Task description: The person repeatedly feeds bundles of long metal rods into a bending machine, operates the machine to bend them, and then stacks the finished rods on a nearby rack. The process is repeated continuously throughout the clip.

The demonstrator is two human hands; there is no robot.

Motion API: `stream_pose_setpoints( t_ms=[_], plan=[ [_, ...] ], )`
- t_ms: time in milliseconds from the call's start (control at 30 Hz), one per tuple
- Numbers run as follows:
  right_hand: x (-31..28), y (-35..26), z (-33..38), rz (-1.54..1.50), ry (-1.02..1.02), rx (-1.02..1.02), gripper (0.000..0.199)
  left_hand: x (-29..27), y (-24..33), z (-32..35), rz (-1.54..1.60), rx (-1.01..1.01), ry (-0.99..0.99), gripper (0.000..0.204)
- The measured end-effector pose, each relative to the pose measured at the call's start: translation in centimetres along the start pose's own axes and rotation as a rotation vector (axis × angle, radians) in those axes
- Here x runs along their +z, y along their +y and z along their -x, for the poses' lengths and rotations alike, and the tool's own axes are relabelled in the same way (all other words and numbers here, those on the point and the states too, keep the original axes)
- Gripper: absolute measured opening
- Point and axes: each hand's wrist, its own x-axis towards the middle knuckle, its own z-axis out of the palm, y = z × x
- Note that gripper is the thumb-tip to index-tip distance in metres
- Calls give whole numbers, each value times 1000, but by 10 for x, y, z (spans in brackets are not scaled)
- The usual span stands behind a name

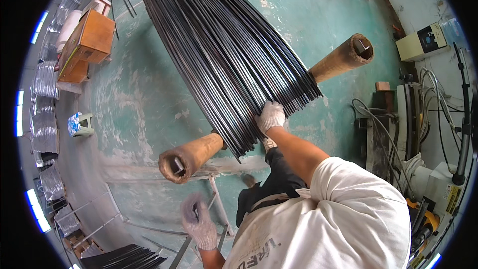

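Your right hand (271,116), in a white knit glove, is pressed onto the near ends of the bundle of long black rods (224,50), fingers curled over the tips, while your left hand (199,219), also gloved and blurred, hangs low and apart from the bundle with nothing clearly in it; you cannot tell from this view whether its fingers are closed. With only 1 hand on the load, the risk is that the rod ends slide or fan out past your palm, since they already splay unevenly at the near edge, and loose tips could jab your wrist or spill to the green floor (149,99). The rods are thin, glossy, dark and very long, packed in a dense sheaf that lies across 2 brown cardboard-covered support bars (191,157), stretching away from you toward the far end of the rack. A wooden box (87,45) sits well apart at your left.
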Motion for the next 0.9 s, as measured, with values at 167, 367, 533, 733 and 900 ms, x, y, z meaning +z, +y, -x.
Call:
stream_pose_setpoints(
  t_ms=[167, 367, 533, 733, 900],
  plan=[
    [-11, 17, -31, -77, -100, -35, 47, 51, 9, -19, 39, 52, -139, 19],
    [-33, 26, -44, -93, -232, -57, 46, 87, 30, -32, 63, 192, -397, 22],
    [-62, 36, -40, -164, -336, -30, 58, 84, 22, -49, 174, 116, -431, 19],
    [-94, 37, -29, -158, -327, 10, 64, 87, 3, -71, 180, 166, -536, 17],
    [-79, 53, -14, -437, -273, -37, 57, 105, -7, -76, 341, 82, -751, 19]
  ],
)
